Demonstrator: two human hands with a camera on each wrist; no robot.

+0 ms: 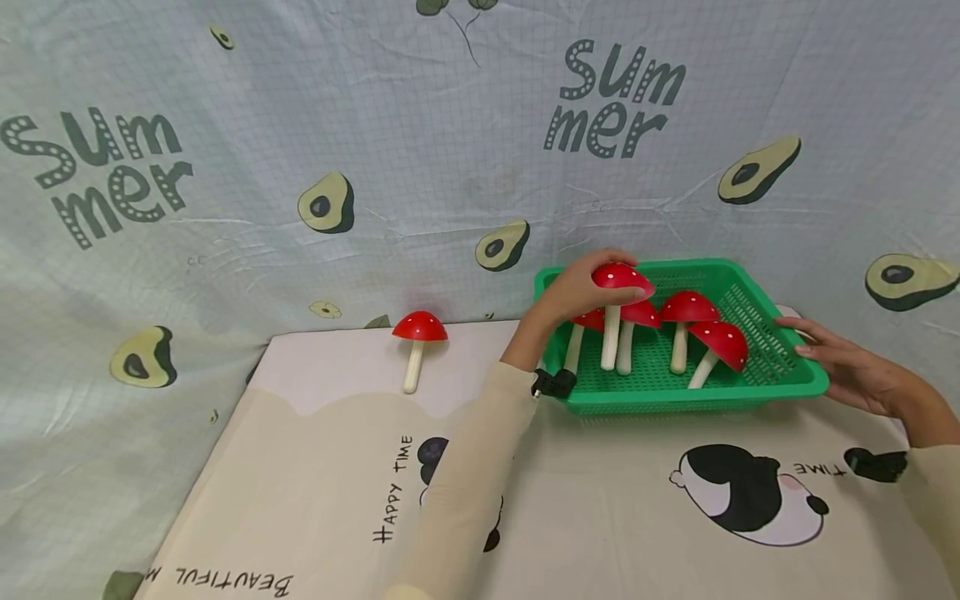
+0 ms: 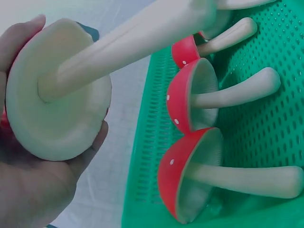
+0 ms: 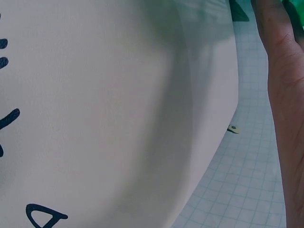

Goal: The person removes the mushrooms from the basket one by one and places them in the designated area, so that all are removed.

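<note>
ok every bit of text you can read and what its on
"Summer", twice: wall cloth
"HAPPY TIME", sideways: tablecloth
"BEAUTIFUL", upside down: tablecloth
"TIME", upside down: tablecloth, by the animal print
Unreadable: faint wall cloth marks, too small; other tablecloth letters, cut off

In the head view, the left sleeve [image 1: 465, 492], at six o'clock, is plain cream and reaches the wrist; the right sleeve [image 1: 933, 492], at four o'clock, is alike. Each cuff bears a small black camera, the left one [image 1: 555, 383] lobed, the right one [image 1: 876, 465] round-ended. Left hand [image 1: 579, 292] and right hand [image 1: 855, 368] are bare.
</note>
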